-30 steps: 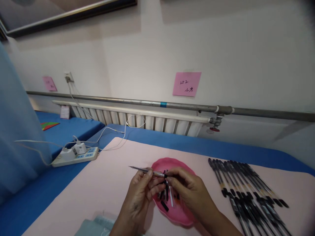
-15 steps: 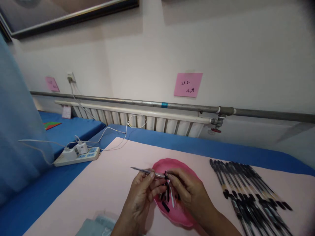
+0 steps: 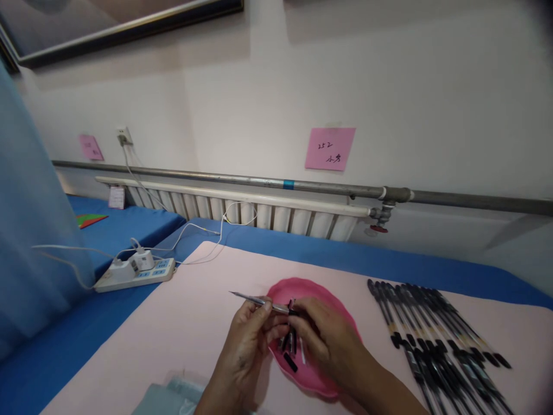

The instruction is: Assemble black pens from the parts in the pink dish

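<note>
My left hand (image 3: 248, 346) pinches a thin pen refill (image 3: 254, 300) that points left, its tip over the pink mat (image 3: 190, 323). My right hand (image 3: 326, 340) is closed on the refill's right end, fingers pressed around a small dark part there. Both hands hover over a pink dish (image 3: 319, 294) holding several small black and white pen parts (image 3: 290, 349). What exactly the right fingers grip is partly hidden.
A row of several black pens (image 3: 436, 328) lies on the mat to the right. A white power strip (image 3: 136, 271) with plugs and cables sits on the blue cover (image 3: 64, 346) at left. A radiator (image 3: 259, 210) and pipe run along the wall. Pale blue cloth (image 3: 173, 397) lies at the near edge.
My right hand has shifted slightly leftward and lower over the dish, closing in on the refill's end. The left hand and refill have hardly moved.
</note>
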Motion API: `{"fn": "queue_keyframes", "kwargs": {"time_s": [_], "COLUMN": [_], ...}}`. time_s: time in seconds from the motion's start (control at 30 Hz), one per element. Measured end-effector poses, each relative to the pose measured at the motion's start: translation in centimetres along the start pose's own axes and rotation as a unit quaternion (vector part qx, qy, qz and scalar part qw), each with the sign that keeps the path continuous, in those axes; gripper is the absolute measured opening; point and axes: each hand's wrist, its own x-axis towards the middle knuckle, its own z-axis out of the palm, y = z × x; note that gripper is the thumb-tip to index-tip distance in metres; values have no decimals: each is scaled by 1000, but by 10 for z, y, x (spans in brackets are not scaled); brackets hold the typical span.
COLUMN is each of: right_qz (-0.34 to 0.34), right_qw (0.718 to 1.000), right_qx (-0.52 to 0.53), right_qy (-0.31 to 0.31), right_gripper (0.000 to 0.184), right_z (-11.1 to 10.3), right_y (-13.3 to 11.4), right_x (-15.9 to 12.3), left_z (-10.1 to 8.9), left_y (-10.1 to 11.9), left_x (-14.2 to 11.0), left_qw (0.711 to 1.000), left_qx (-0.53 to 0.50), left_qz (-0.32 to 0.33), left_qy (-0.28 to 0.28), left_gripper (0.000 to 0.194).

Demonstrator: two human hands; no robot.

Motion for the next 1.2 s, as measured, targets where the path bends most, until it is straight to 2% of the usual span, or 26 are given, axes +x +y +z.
{"fn": "queue_keyframes", "kwargs": {"time_s": [0.1, 0.27, 0.37, 0.5, 0.6, 0.7, 0.8, 0.93, 1.2], "right_qz": [-6, -33, -30, -82, -95, -82, -98, -129, -60], "right_qw": [1000, 999, 999, 993, 992, 994, 991, 986, 998], "right_qx": [-4, -30, -45, -72, -74, -76, -89, -99, -25], "right_qy": [6, -9, 0, 39, 27, 18, 35, 40, -7], "right_gripper": [8, 20, 12, 15, 19, 13, 9, 17, 20], "right_z": [-1, -3, -2, 1, 3, 3, 2, 5, 5], "right_y": [-2, -4, -3, 2, 4, 4, 4, 5, 0], "right_x": [0, 0, 0, -1, -2, -2, -2, -3, -1], "left_z": [2, 4, 4, 2, 1, 1, 1, 0, 3], "left_y": [1, 3, 3, 1, 1, 2, 1, 1, 6], "left_x": [-1, -2, -2, 0, 0, 0, 0, -1, -3], "left_qw": [1000, 1000, 1000, 1000, 1000, 999, 999, 999, 996], "left_qx": [5, 18, 13, 9, 18, 31, 29, 37, 77], "left_qz": [4, 4, 8, 3, 9, 11, 13, 17, 34], "left_qy": [0, 7, 3, 2, -3, -7, -9, 1, 8], "left_gripper": [14, 13, 13, 17, 19, 18, 17, 20, 22]}}
